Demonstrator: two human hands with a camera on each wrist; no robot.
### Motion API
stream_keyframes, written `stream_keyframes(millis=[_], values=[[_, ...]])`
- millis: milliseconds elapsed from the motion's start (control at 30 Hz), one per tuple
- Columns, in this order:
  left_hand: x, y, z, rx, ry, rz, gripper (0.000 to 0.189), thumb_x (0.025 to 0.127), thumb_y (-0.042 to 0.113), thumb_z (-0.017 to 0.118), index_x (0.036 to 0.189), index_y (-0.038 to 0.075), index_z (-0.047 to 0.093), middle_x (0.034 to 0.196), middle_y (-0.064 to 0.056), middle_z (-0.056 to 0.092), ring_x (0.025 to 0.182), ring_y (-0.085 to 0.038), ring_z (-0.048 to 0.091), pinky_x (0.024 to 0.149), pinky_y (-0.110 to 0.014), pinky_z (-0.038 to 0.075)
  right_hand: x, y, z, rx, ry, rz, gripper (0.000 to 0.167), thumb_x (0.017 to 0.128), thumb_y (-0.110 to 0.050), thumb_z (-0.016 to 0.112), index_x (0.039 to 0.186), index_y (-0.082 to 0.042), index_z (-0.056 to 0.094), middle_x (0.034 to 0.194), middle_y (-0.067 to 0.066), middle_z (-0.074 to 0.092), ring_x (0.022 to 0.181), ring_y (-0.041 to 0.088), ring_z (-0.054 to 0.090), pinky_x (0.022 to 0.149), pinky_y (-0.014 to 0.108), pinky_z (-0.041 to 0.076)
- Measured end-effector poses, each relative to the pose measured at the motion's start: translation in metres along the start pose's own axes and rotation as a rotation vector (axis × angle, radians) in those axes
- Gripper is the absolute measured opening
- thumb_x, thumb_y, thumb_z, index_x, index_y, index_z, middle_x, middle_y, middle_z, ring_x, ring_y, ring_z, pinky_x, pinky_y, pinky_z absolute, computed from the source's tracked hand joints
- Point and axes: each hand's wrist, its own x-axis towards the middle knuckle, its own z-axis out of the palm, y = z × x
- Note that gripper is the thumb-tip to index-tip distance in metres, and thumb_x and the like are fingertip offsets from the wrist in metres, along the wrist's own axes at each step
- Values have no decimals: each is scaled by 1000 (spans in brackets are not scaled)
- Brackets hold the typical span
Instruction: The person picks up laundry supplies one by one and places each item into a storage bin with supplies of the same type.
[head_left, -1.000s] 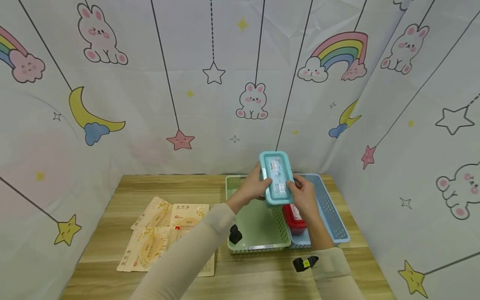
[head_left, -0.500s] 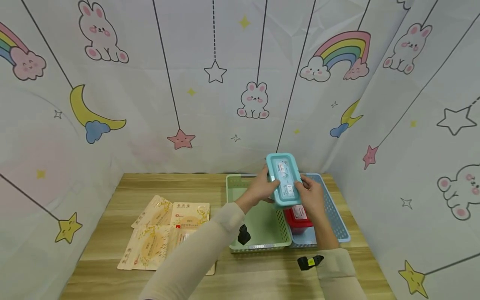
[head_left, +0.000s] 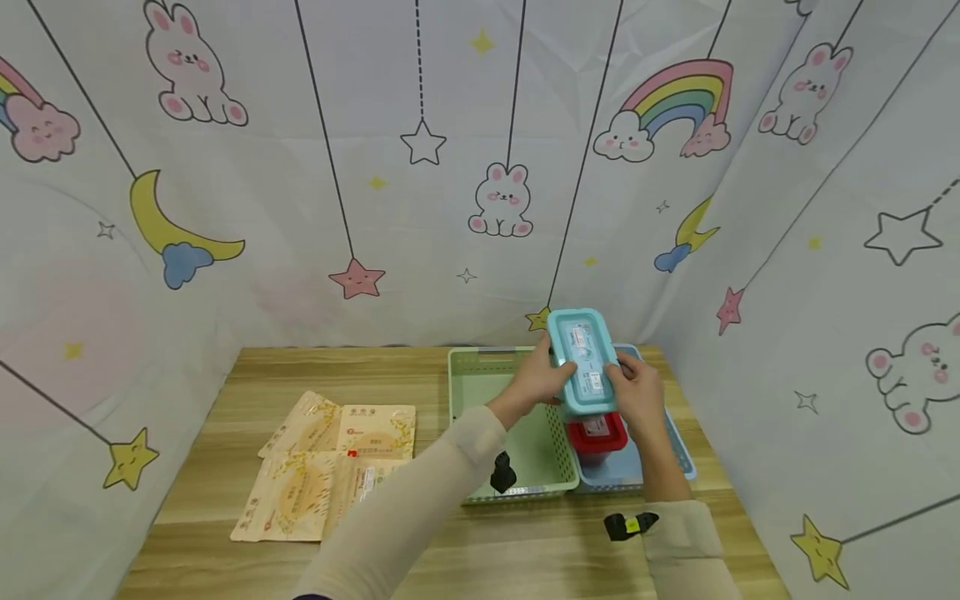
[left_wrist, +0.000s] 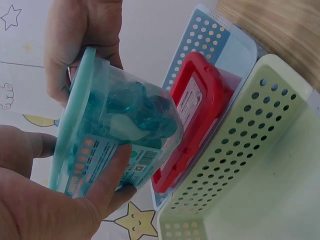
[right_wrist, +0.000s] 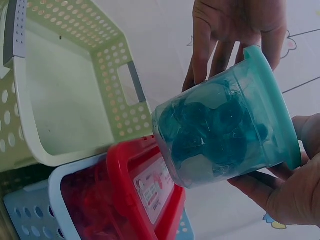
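A clear tub with a turquoise lid point(head_left: 582, 361) is held up over the baskets, tilted, with rounded teal pieces visible through its walls point(right_wrist: 210, 130). My left hand point(head_left: 542, 377) grips its left side, thumb on the lid and fingers along the labelled wall point(left_wrist: 102, 165). On the opposite side my right hand point(head_left: 637, 392) holds it the same way, thumb at the lid's edge. Just below it, a red-lidded box point(head_left: 597, 433) sits inside the blue basket point(head_left: 682, 454). The tub's bottom overlaps the red lid point(right_wrist: 155, 192) in the right wrist view.
A green perforated basket point(head_left: 517, 479) stands directly left of the blue one on the wooden table point(head_left: 202, 500). Several beige printed packets point(head_left: 300, 492) lie flat at the left, partly behind the left sleeve. A patterned white curtain point(head_left: 420, 250) rises behind the table's far edge.
Both hands have carried the turquoise-lidded tub to the right and slightly down, from above the green basket's edge to over the blue basket. The grip looks the same.
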Motion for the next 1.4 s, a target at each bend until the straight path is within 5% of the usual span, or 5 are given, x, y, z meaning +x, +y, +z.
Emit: stream_keyframes(millis=[267, 467, 867, 1200, 1400], values=[[0, -1, 22, 66, 1, 28, 85, 106, 19, 63, 171, 10, 9, 155, -25, 48, 115, -30, 68, 90, -44, 62, 4, 12, -14, -19, 45, 44, 48, 109, -21, 57, 149, 6, 56, 137, 29, 66, 106, 29, 70, 70, 12, 53], [0, 0, 33, 80, 6, 28, 86, 105, 17, 66, 171, 9, 12, 154, -23, 50, 112, -28, 69, 86, -41, 63, 3, 16, -23, 1, 61, 58, 50, 109, -21, 57, 151, 6, 53, 142, 28, 62, 118, 34, 67, 72, 10, 53], [3, 3, 46, 50, 0, 48, 85, 102, 12, 69, 171, 15, 20, 149, -19, 56, 115, -29, 68, 90, -41, 61, -2, 13, -35, -29, 111, 92, 48, 110, -23, 56, 150, 2, 56, 142, 25, 64, 116, 32, 66, 71, 9, 52], [6, 7, 52, -184, -95, -48, 84, 100, 2, 69, 170, 19, 25, 153, -22, 48, 111, -39, 70, 84, -58, 62, -2, 15, -49, -72, 136, 92, 49, 109, -26, 57, 150, 1, 57, 141, 24, 65, 109, 27, 68, 68, 11, 53], [5, 4, 64, 12, -10, -8, 86, 101, 13, 74, 170, 17, 23, 161, -13, 47, 130, -29, 61, 104, -48, 55, -2, 20, -49, -51, 169, 105, 47, 109, -24, 57, 149, 0, 58, 141, 25, 64, 118, 33, 67, 70, 10, 52]])
